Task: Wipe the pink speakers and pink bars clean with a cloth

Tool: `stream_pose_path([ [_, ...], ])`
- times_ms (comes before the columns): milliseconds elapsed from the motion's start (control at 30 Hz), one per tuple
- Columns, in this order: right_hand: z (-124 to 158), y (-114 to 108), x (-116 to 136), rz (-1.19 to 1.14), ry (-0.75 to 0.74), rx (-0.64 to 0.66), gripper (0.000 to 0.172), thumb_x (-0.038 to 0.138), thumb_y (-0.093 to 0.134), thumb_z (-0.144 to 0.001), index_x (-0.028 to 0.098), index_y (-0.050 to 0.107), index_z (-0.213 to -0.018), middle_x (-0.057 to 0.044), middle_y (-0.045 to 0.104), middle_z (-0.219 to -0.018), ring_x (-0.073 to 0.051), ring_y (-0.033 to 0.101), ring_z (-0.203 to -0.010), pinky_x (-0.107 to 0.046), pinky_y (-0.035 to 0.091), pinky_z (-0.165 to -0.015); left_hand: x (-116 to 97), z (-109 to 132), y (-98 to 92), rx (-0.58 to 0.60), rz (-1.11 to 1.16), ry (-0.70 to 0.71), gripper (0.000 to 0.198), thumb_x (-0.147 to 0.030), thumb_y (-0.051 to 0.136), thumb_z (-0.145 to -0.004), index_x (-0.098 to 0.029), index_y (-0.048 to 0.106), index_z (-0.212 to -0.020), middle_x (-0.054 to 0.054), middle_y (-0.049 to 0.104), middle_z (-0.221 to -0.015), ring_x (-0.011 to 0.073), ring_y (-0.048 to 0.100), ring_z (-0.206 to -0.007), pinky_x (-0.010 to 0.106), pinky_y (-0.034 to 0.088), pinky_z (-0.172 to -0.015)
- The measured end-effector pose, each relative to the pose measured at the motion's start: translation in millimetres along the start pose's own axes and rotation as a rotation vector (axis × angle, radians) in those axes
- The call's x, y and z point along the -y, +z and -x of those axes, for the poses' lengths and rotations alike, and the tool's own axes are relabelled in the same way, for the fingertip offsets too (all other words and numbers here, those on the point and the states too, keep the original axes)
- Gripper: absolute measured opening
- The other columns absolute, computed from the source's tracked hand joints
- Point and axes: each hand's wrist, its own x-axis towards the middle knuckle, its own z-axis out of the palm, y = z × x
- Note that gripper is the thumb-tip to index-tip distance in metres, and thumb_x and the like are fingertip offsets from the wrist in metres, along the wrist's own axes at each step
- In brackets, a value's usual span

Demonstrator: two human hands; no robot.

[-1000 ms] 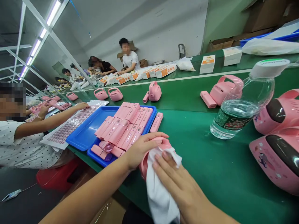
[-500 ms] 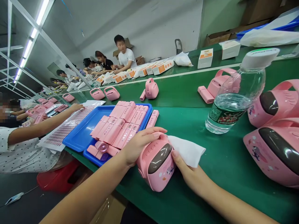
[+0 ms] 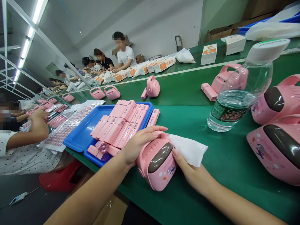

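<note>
A pink portable speaker (image 3: pixel 161 168) with a carry handle, a dark glossy front window and cartoon prints stands tilted at the table's near edge. My left hand (image 3: pixel 142 142) is closed over its top and handle from the left side. A white wipe (image 3: pixel 189 150) sticks out from my right hand (image 3: pixel 187 164), which presses it to the speaker's right side. My right thumb lies at the edge of the front; the other right fingers are mostly hidden behind the wipe and speaker. Just left of my left hand, pink microphones (image 3: pixel 119 125) lie stacked in a blue tray (image 3: pixel 81 128).
A water bottle (image 3: pixel 232 103) stands to the right on the green table (image 3: pixel 225 193). More pink speakers (image 3: pixel 278 150) sit at the right edge. White boxes (image 3: pixel 164 64) line the far side. A co-worker's arm (image 3: pixel 28 134) reaches over sticker sheets (image 3: pixel 72 125) at left.
The co-worker's arm on the left has moved back from the sticker sheet towards the pink items farther left. My hands, the speaker and the wipe stay nearly in place; the view shifts slightly.
</note>
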Motion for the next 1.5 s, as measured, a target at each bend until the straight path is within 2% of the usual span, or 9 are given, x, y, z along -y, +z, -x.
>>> stream_pose_path([
  [467,1.2,-1.0,-0.6,0.271,-0.076,-0.131,0.042,0.041,0.042,-0.090,0.027,0.043,-0.130,-0.004,0.048,-0.134,-0.021,0.043,-0.123,-0.046,0.031,-0.107,3.1,-3.9,-13.4,0.059,0.047,-0.008,0.028,-0.025,0.059,-0.077,-0.016,0.063,-0.103,0.008,0.066,-0.098,0.0233,0.057,-0.098,0.035,0.040,-0.090],
  [567,6.2,2.5,1.8,0.528,-0.316,-0.123,0.042,0.030,0.044,-0.090,0.026,0.041,-0.132,-0.004,0.043,-0.137,-0.021,0.040,-0.126,-0.043,0.034,-0.107,4.7,-2.5,-14.7,0.047,0.081,0.003,0.026,-0.024,0.059,-0.075,-0.016,0.064,-0.100,0.006,0.066,-0.092,0.0212,0.058,-0.092,0.033,0.041,-0.087],
  [733,15.6,8.2,13.7,0.901,-0.867,0.231,0.048,0.014,0.043,-0.087,0.010,0.036,-0.135,-0.007,0.043,-0.137,-0.023,0.025,-0.134,-0.042,0.029,-0.109,3.4,-0.9,-14.0,0.085,0.020,0.022,0.024,-0.026,0.060,-0.074,-0.015,0.064,-0.095,0.006,0.066,-0.093,0.0203,0.057,-0.089,0.029,0.040,-0.082],
  [933,10.9,-8.2,11.0,0.853,-0.684,-0.015,0.061,0.007,0.043,-0.083,0.019,0.026,-0.141,-0.011,0.040,-0.139,-0.023,0.038,-0.127,-0.042,0.045,-0.098,3.3,0.3,-11.8,0.104,0.026,0.037,0.024,-0.026,0.061,-0.073,-0.015,0.063,-0.094,0.006,0.065,-0.091,0.0206,0.057,-0.093,0.030,0.039,-0.086],
  [1067,6.7,-13.2,24.5,0.874,-0.626,0.051,0.054,0.008,0.044,-0.081,0.018,0.041,-0.133,-0.010,0.050,-0.131,-0.024,0.050,-0.118,-0.037,0.050,-0.091,6.8,11.0,-8.8,0.062,-0.008,0.118,0.023,-0.029,0.060,-0.074,-0.018,0.064,-0.094,0.005,0.065,-0.096,0.0234,0.055,-0.100,0.032,0.038,-0.090],
  [1167,2.8,-20.6,51.4,0.835,-0.411,0.104,0.038,0.013,0.044,-0.076,0.026,0.059,-0.109,0.000,0.070,-0.098,-0.020,0.068,-0.082,-0.029,0.057,-0.066,14.6,20.0,-11.8,0.016,-0.062,0.161,0.026,-0.036,0.059,-0.076,-0.020,0.063,-0.096,0.005,0.063,-0.104,0.0265,0.052,-0.107,0.035,0.036,-0.094],
  [1333,11.6,-54.9,137.7,0.909,-0.324,-0.244,0.027,0.021,0.042,-0.071,0.026,0.056,-0.094,0.000,0.069,-0.072,-0.021,0.066,-0.064,-0.027,0.051,-0.047,32.6,26.9,-16.4,-0.005,-0.223,0.233,0.035,-0.047,0.054,-0.079,-0.026,0.061,-0.106,0.003,0.059,-0.117,0.0274,0.045,-0.117,0.038,0.027,-0.104],
  [1433,11.1,-77.9,195.0,1.168,-0.403,-0.920,0.015,0.029,0.043,-0.076,0.026,0.056,-0.084,-0.006,0.065,-0.070,-0.024,0.062,-0.061,-0.033,0.045,-0.046,37.5,29.5,-11.8,-0.045,-0.234,0.242,0.039,-0.050,0.055,-0.077,-0.027,0.062,-0.107,0.003,0.058,-0.119,0.0286,0.044,-0.118,0.040,0.025,-0.106],
  [1500,-2.8,-91.0,215.3,1.323,-0.609,-1.164,0.021,0.033,0.038,-0.085,0.024,0.056,-0.091,-0.012,0.063,-0.081,-0.028,0.060,-0.076,-0.040,0.045,-0.061,37.9,30.9,-8.6,-0.076,-0.204,0.233,0.040,-0.051,0.056,-0.075,-0.027,0.063,-0.106,0.003,0.059,-0.119,0.0287,0.043,-0.119,0.039,0.026,-0.106],
])
